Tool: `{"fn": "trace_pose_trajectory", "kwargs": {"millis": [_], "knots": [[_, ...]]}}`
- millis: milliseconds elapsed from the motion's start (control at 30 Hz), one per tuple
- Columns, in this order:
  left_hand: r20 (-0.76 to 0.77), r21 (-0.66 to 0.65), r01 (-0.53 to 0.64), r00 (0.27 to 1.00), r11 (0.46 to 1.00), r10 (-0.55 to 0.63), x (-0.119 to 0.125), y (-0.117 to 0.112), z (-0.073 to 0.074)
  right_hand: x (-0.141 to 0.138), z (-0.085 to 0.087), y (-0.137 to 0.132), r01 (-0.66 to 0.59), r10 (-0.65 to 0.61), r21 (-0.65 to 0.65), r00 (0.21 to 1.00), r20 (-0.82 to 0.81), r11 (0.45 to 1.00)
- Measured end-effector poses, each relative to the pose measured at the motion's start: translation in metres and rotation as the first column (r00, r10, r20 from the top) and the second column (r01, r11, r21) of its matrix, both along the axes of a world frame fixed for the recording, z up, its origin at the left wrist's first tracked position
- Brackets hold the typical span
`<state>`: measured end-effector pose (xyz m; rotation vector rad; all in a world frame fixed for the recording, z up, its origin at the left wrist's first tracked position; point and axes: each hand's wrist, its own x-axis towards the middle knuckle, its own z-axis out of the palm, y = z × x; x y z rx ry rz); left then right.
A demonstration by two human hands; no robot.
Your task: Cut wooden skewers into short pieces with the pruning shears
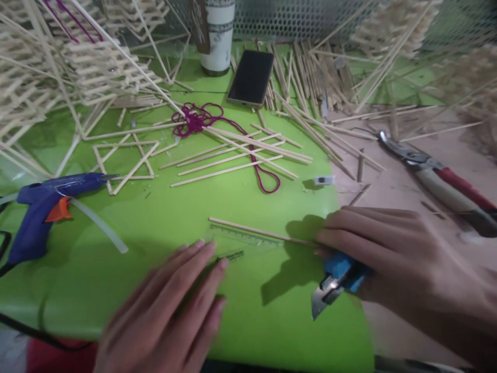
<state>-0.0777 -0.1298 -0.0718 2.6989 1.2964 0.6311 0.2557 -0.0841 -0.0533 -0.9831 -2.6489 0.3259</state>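
A thin wooden stick (252,229) lies along the upper edge of a clear plastic ruler (240,235) on the green tabletop. My left hand (171,305) is spread out, its fingertips resting at the ruler's left part. In my right hand (392,254) is a blue utility knife (341,274), its blade bared and pointing down to the left. The fingers of that hand also reach the stick's right end; whether they pinch it is hidden. Farther back, several sticks (217,176) lie crossed beside a tangle of purple string (194,120).
A blue glue gun (58,199) with a clear glue stick lies at left, near a stick star (124,160). Pliers (435,176) lie at right. Behind are a phone (251,77), a paper cup (218,36), loose sticks and stacked stick structures (93,67).
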Motion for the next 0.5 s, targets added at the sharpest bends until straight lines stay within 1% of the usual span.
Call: {"fn": "trace_pose_trajectory", "kwargs": {"millis": [133,233,500], "knots": [[-0.026,-0.073,0.109,0.993,0.991,-0.111,0.019,-0.004,-0.003,0.002,-0.004,0.001,-0.021,0.022,0.028,0.999,-0.029,0.999],[-0.019,-0.078,0.155,0.987,0.985,-0.157,0.028,-0.005,-0.004,0.003,-0.006,0.000,-0.019,0.022,0.051,0.999,-0.049,0.998],[-0.042,-0.111,0.168,0.984,0.979,-0.173,0.031,-0.002,-0.005,0.006,-0.006,0.000,-0.042,0.044,0.073,0.999,-0.019,0.996]]}}
